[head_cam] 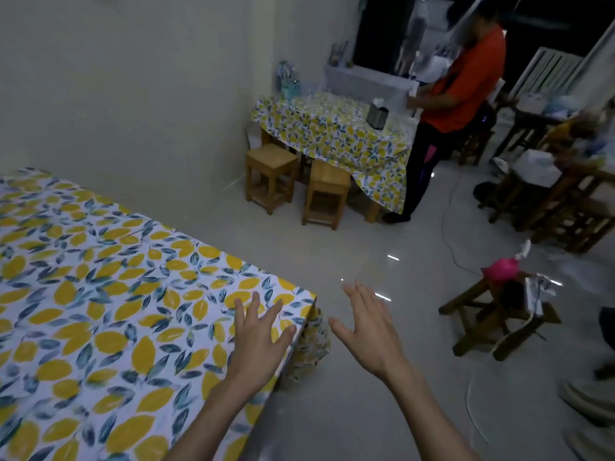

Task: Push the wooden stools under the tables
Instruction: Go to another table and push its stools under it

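Two light wooden stools stand at the far table, which wears a lemon-print cloth. The left stool stands clear of the cloth; the right stool is partly under the table's edge. A second lemon-cloth table fills the near left. My left hand hovers open over its near right corner, fingers spread. My right hand is open above the bare floor just right of that corner. Neither hand holds anything.
A person in an orange shirt stands at the far table's right side. A dark wooden stool carrying a pink object stands at the right, with a white cable trailing on the floor. More dark stools and tables crowd the far right.
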The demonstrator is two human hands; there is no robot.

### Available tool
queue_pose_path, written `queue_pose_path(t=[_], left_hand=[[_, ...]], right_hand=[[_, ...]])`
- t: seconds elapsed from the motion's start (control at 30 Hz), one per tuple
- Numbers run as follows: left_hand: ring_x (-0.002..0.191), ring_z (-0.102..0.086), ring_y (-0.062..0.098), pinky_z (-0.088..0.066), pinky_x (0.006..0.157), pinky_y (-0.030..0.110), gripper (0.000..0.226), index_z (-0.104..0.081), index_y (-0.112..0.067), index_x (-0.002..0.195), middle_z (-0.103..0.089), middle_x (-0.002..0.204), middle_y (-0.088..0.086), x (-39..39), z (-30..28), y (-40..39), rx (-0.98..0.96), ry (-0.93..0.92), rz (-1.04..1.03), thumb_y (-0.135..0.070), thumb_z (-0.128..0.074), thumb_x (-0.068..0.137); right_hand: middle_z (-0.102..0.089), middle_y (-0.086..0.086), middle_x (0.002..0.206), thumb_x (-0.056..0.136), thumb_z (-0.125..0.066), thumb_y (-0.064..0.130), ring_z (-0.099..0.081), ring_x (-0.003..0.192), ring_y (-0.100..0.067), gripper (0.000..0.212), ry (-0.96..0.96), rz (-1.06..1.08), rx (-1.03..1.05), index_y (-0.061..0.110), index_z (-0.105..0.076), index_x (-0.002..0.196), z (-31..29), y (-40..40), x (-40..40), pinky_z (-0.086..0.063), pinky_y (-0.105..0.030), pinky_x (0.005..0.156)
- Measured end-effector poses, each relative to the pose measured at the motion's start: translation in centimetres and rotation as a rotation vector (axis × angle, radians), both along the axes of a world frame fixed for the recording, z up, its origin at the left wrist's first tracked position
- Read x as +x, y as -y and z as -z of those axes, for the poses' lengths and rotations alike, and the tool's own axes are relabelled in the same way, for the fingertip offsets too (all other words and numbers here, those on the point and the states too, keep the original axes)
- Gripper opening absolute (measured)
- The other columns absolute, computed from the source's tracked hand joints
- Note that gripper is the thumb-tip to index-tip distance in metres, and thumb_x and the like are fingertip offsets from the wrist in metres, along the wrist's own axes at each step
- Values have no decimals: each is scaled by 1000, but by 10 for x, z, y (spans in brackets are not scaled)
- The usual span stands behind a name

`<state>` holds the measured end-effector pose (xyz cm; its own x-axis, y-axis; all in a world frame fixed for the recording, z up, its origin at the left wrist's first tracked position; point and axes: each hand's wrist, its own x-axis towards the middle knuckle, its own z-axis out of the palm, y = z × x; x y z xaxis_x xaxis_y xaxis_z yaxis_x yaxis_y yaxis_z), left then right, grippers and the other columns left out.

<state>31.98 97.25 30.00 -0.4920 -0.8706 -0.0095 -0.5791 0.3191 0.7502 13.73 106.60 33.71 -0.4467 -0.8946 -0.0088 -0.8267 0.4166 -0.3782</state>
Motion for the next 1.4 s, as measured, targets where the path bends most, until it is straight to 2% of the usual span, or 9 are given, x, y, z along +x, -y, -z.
queue_pose_path(t=[0.17, 0.33, 0.5, 0.6, 0.73, 0.9, 1.03, 1.17, 1.4], left_hand=[[145, 16, 21, -14, 114, 46, 54, -38, -29, 142, -4, 160, 1, -72, -19, 66, 20, 0, -32, -46, -51, 92], [146, 10, 26, -7, 116, 41, 55, -36, -28, 143, -7, 160, 5, -140, -14, 136, -2, 1, -144, -43, -51, 93], [146, 0, 29, -3, 116, 35, 80, -40, -27, 141, -18, 157, 11, -211, 3, 206, -26, -3, -320, -70, -32, 74], [146, -2, 32, -6, 116, 36, 63, -39, -26, 142, -18, 157, 11, -254, 2, 249, -31, 42, -455, -56, -45, 87], [146, 3, 28, -7, 116, 37, 58, -34, -25, 144, -12, 159, 8, -303, -9, 296, -28, 13, -626, -46, -49, 92], [146, 4, 26, -7, 116, 37, 57, -33, -22, 145, -12, 159, 7, -328, -12, 346, -25, 16, -825, -41, -50, 93], [147, 5, 22, -7, 116, 34, 58, -29, -21, 146, -11, 159, 5, -331, -5, 402, 2, -32, -940, -39, -48, 95], [147, 5, 23, 0, 116, 36, 59, -26, -20, 147, -11, 159, 5, -323, 4, 482, -15, -40, -1038, -37, -48, 95], [146, 4, 28, 0, 117, 42, 61, -20, -19, 149, -7, 160, 6, -293, -8, 602, 35, 65, -1121, -36, -46, 96]], right_hand=[[-16, -5, 162, 94, -48, 52, -10, 150, -22, 70, -33, -77, -20, 20, -23, 152, -20, 77, -85, -8, -39, 121], [-19, -7, 161, 93, -44, 56, -12, 149, -22, 72, -33, -185, -11, 20, -23, 151, -10, 171, -168, -7, -39, 122], [-16, -4, 162, 94, -44, 55, -9, 150, -22, 70, -37, -353, -2, 22, -21, 152, 4, 272, -249, -8, -39, 122], [-14, -4, 163, 94, -43, 56, -7, 150, -22, 70, -64, -474, 14, 23, -21, 152, 3, 335, -298, -4, -37, 121], [-15, -2, 163, 94, -42, 56, -8, 150, -20, 69, -103, -631, 17, 23, -21, 152, -10, 423, -342, -5, -37, 120], [-16, -4, 162, 95, -44, 54, -8, 150, -21, 70, -60, -846, 38, 20, -22, 152, -10, 523, -354, -8, -36, 121], [-21, -3, 160, 90, -37, 58, -11, 149, -22, 73, -72, -991, 21, 21, -23, 151, -2, 607, -347, -7, -38, 121], [-19, -3, 161, 95, -46, 51, -12, 149, -21, 68, -85, -1106, -12, 21, -21, 152, -4, 704, -329, -9, -41, 121], [-12, -4, 163, 97, -46, 47, -9, 150, -22, 67, -79, -1264, -26, 20, -20, 152, -19, 847, -282, -8, -35, 121]])
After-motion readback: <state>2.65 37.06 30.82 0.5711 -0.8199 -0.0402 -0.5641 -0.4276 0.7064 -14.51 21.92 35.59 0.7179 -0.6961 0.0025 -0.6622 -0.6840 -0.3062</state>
